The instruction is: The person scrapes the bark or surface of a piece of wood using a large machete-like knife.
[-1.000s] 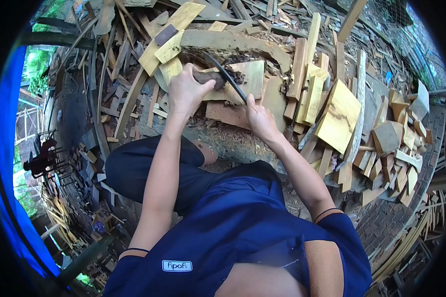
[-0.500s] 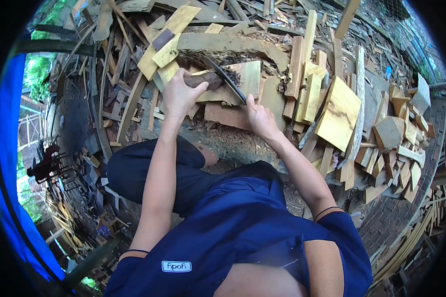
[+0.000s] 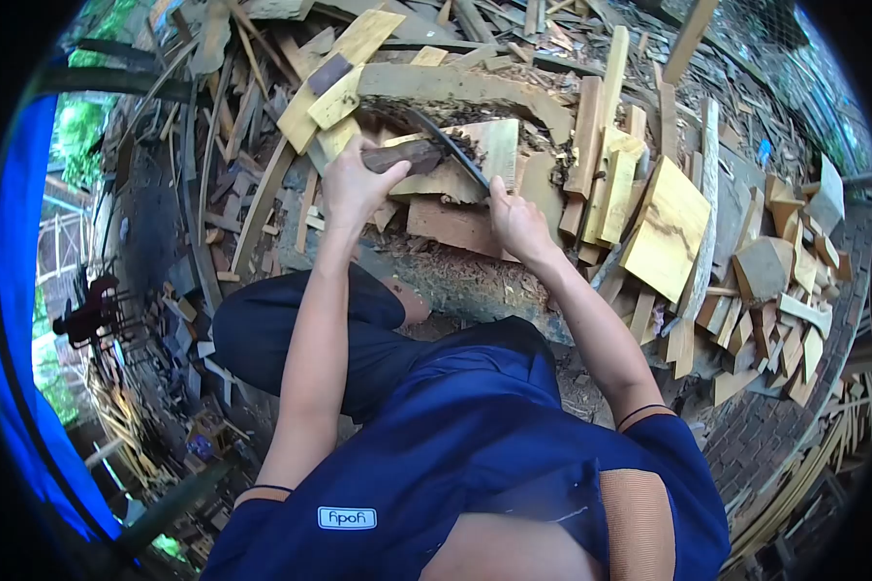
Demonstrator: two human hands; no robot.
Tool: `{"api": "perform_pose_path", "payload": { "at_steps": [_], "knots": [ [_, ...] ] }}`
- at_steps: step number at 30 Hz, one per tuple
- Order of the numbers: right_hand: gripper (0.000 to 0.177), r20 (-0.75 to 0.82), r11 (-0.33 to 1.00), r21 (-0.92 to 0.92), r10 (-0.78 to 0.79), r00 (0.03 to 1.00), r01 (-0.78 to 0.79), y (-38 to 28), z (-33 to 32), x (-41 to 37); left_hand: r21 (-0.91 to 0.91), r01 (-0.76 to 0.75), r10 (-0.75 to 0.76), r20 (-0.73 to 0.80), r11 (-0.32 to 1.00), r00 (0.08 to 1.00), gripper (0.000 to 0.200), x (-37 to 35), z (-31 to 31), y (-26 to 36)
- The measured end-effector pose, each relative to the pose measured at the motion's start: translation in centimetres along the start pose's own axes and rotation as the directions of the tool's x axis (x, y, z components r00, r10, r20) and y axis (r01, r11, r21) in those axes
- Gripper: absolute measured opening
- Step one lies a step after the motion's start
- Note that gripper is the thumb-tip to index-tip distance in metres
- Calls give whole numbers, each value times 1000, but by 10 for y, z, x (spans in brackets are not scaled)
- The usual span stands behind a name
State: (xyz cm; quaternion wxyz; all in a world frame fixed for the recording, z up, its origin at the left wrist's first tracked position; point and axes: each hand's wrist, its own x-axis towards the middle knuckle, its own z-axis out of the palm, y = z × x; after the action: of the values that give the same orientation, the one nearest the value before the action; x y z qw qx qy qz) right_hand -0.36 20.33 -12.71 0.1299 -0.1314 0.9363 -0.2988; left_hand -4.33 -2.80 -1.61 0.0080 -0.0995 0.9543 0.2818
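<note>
My left hand [image 3: 357, 186] is closed around the left end of a dark brown wood piece [image 3: 409, 157], thumb along its near side. In my right hand [image 3: 519, 221], the fingers wrap the handle end of a long dark-bladed knife [image 3: 452, 150]. Its blade slants up and to the left, overlapping the right end of the dark piece in this view. Below both hands lie a pale, rough-edged board [image 3: 455, 178] and a reddish-brown block [image 3: 448, 225]. The knife's handle is mostly hidden in my grip.
A thick curved slab [image 3: 465, 85] lies behind the work spot. Yellow boards [image 3: 667, 228] lean at the right, beside a pile of small offcuts [image 3: 761, 266]. Scrap wood is strewn at the left. A blue tarp [image 3: 15, 320] hangs at the far left.
The whole view has shifted slightly, so things appear a little farther right. Both hands keep their grips, and the knife stays against the right end of the dark wood piece in view.
</note>
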Motion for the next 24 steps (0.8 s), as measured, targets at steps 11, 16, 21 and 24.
{"api": "perform_pose_path", "payload": {
  "at_steps": [11, 16, 21, 24],
  "knots": [
    [19, -342, 970, 138, -142, 929, 199, -74, -64, -9, 158, -52, 28, 147, 986, 989, 49, 8, -2, 32],
    [20, -172, 989, 123, -63, 983, 85, -1, 7, 14, 94, -62, 50, 130, 994, 990, 50, 17, -6, 12],
    [21, -85, 992, 116, -42, 995, 52, -40, -52, 4, 110, -32, 20, 111, 993, 994, 52, 9, -4, 13],
    [21, -128, 991, 123, -44, 991, 59, -60, -64, -1, 147, -44, 24, 137, 988, 990, 51, 6, -7, 26]
  ]
}}
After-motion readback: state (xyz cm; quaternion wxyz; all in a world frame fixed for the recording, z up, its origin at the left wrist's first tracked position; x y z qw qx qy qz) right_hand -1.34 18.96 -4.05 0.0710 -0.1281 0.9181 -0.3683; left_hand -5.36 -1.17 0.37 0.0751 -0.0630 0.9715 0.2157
